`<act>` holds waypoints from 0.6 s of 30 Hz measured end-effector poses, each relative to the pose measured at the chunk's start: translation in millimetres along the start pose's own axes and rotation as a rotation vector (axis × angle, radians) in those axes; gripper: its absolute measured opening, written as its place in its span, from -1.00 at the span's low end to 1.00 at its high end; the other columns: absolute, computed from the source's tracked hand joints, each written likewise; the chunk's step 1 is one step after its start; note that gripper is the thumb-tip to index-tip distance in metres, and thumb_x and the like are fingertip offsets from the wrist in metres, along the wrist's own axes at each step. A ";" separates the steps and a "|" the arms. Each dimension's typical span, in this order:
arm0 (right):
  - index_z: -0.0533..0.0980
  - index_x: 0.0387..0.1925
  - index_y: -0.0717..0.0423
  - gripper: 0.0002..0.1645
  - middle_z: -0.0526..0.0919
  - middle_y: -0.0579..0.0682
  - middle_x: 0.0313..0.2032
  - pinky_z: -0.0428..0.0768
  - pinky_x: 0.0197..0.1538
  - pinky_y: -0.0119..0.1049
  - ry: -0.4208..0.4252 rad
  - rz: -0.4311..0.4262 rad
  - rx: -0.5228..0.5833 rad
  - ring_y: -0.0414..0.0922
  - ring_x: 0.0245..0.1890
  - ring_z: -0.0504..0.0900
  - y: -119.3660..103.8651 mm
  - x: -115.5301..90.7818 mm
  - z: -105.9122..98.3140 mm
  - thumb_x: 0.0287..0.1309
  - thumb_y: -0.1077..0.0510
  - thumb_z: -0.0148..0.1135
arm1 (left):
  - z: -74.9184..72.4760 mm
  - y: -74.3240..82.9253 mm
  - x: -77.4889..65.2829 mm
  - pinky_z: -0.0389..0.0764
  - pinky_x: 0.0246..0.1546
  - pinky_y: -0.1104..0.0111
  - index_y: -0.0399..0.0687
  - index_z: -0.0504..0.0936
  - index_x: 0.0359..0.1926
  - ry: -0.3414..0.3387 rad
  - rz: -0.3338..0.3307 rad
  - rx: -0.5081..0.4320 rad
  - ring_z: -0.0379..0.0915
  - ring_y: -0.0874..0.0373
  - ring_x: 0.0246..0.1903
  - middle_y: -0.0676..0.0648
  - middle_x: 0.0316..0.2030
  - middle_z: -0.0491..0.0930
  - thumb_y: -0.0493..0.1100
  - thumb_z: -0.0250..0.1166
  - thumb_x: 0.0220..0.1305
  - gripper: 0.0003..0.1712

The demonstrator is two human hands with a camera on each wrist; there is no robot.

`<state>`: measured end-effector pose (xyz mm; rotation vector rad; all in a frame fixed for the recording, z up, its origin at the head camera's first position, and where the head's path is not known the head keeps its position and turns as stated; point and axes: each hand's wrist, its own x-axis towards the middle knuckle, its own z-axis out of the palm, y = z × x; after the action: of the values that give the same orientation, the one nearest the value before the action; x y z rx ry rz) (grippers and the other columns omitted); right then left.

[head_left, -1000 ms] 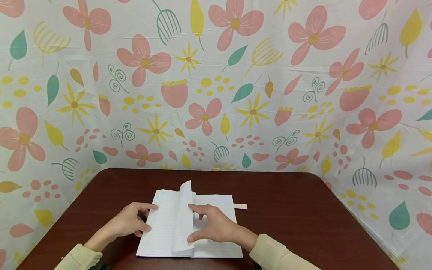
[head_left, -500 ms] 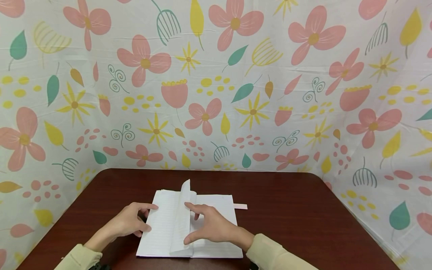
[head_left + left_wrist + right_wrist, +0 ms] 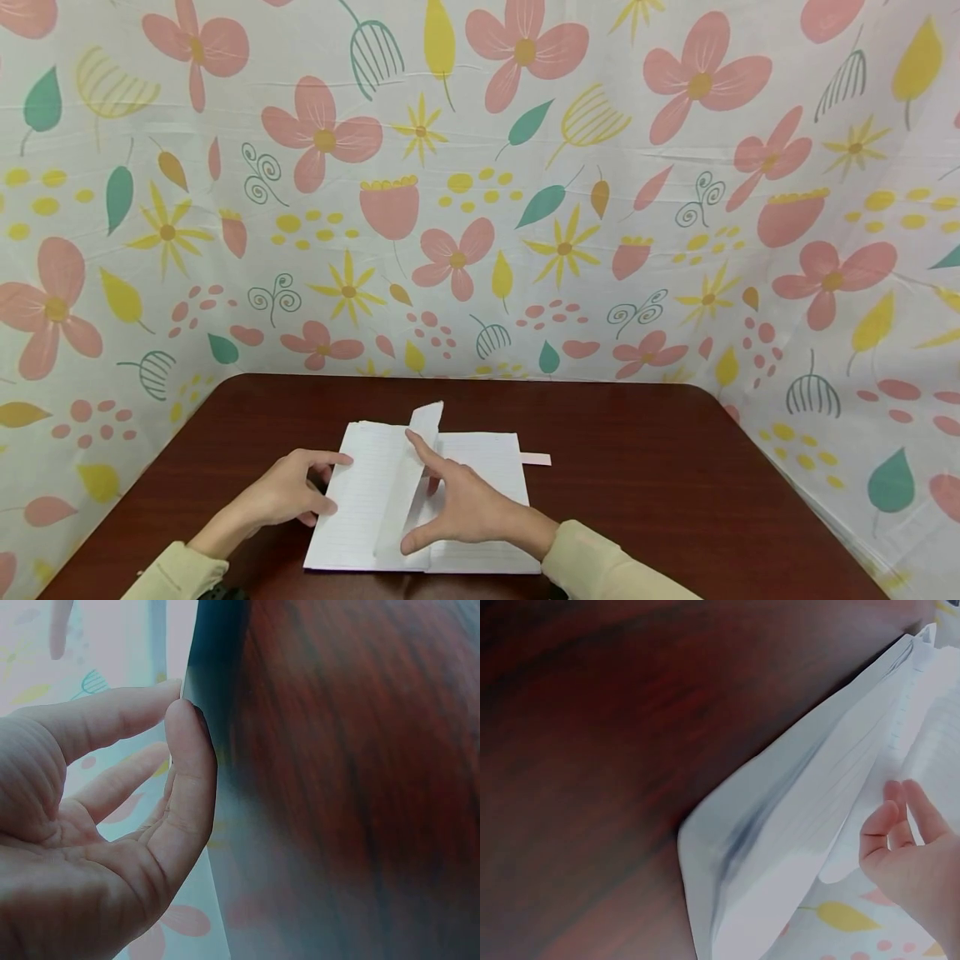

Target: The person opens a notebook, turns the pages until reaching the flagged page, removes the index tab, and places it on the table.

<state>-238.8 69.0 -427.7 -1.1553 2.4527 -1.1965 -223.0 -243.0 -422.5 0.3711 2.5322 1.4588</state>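
Note:
An open notebook [image 3: 352, 487] with lined white pages lies on the dark table. My left hand [image 3: 288, 490] pinches its left edge between thumb and fingers; the left wrist view shows the fingertips at that thin edge. Near the middle of the notebook, a page [image 3: 427, 418] stands up and leans to the left. My right hand [image 3: 478, 504] is against this raised page, thumb and index finger spread wide, the thumb near its bottom. Other right fingers are partly hidden behind the index finger. In the right wrist view the fingertips are close to the pages near the fold.
A pale strip [image 3: 536, 459] sticks out past the notebook's right edge. The brown wood-grain table [image 3: 637, 467] reaches back to a floral cloth [image 3: 480, 208], which also hangs along both sides.
My right hand has shifted slightly left and its index finger has stretched further up the raised page. The page has bent, its top now tilting right. My left hand stays in place.

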 end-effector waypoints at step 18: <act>0.26 0.59 0.16 0.20 0.69 -0.30 0.17 0.45 0.04 -0.41 -0.079 -0.011 -0.108 -0.34 -0.17 0.52 2.5 -1.9 0.1 0.05 -0.10 0.68 | 0.7 0.9 0.7 0.74 -0.51 0.12 -0.41 0.46 0.41 0.019 -0.016 0.005 0.61 -0.05 -0.57 -0.22 -0.19 0.45 -0.52 0.54 0.02 -0.13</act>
<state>-238.9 71.2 -429.9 -1.2206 2.4817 -1.0113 -223.4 -241.8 -422.1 0.3382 2.5474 1.4574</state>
